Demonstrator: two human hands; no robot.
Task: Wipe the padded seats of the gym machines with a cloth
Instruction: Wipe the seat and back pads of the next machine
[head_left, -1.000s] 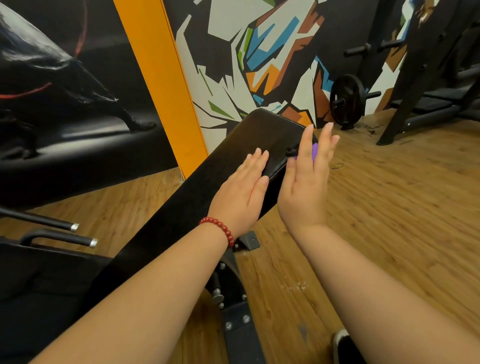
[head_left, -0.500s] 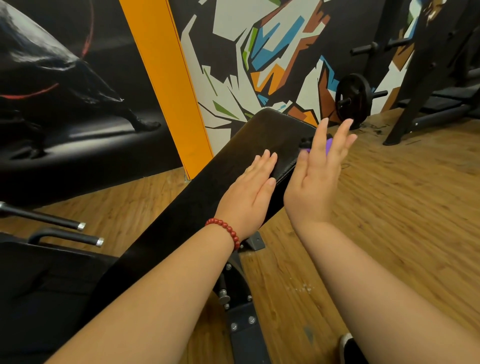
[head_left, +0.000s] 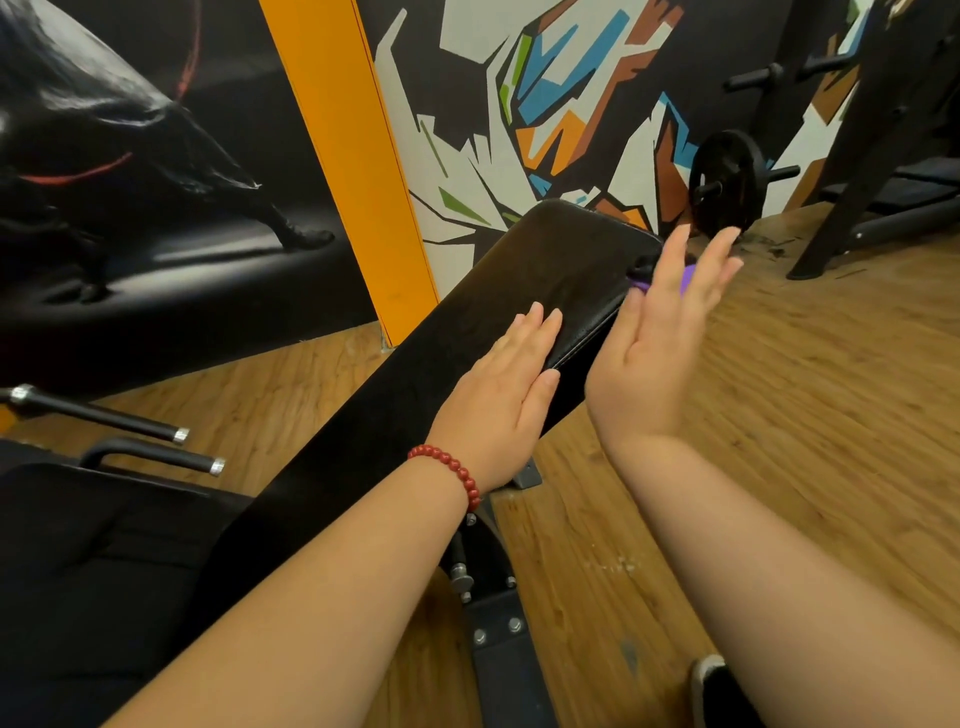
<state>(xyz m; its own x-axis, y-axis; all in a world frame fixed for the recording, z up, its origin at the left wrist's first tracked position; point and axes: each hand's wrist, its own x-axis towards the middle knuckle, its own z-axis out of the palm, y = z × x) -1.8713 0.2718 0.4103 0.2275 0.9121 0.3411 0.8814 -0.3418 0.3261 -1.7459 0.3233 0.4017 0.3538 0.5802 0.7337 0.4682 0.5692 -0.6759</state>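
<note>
**Hands at the bench: left hand (head_left: 498, 400) flat on the pad (head_left: 545, 270), right hand (head_left: 654, 358) upright at its edge**

Left hand: palm down on the black pad, fingers straight and close together, pointing toward the far end. A red bead bracelet (head_left: 452, 475) circles its wrist.

Right hand: held upright just beside the pad's right edge, its back turned to my camera, fingers straight and slightly fanned.

Cloth (head_left: 688, 274): purple. From my remote seat I see only small patches of it past the right hand's fingers, near the far right corner of the pad. The hand hides the rest, so I cannot tell whether the thumb grips it or whether it touches the pad.

Pad: long and narrow, sloping upward away from me toward the painted wall (head_left: 467, 130). A bolted metal frame (head_left: 498, 629) shows beneath its near part.

Surroundings:
- A second dark seat (head_left: 78, 571) fills the lower left, with two black handles (head_left: 150, 457) tipped in silver just above it.
- An orange pillar (head_left: 343, 156) stands left of the painted wall.
- A black weight plate (head_left: 727, 176) hangs on a peg near the wall, to the right.
- The floor (head_left: 805, 415) is wood plank.
- A shoe toe (head_left: 719, 691) shows at the bottom edge.
</note>
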